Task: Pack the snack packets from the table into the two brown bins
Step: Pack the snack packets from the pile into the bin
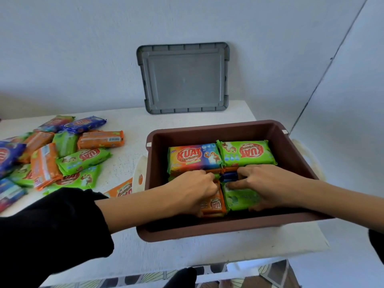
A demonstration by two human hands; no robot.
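- A plain white wall runs behind the table.
- A second white wall meets it at a corner on the right.
- The white table has a slightly speckled top.
- A grey bin lid leans upright against the wall.
- Patterned floor shows below the table edge.
- Light is soft and even.

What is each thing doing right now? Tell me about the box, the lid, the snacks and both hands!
brown bin: open, partly filled with packets.
grey lid: off, leaning upright against the wall.
packets in the bin: lying flat, side by side.
blue packet: between both hands, in the bin's middle.
packets on the table: loose pile, not yet packed.
left hand: inside the bin, fingers curled on packets.
right hand: inside the bin, pressing on a green packet.
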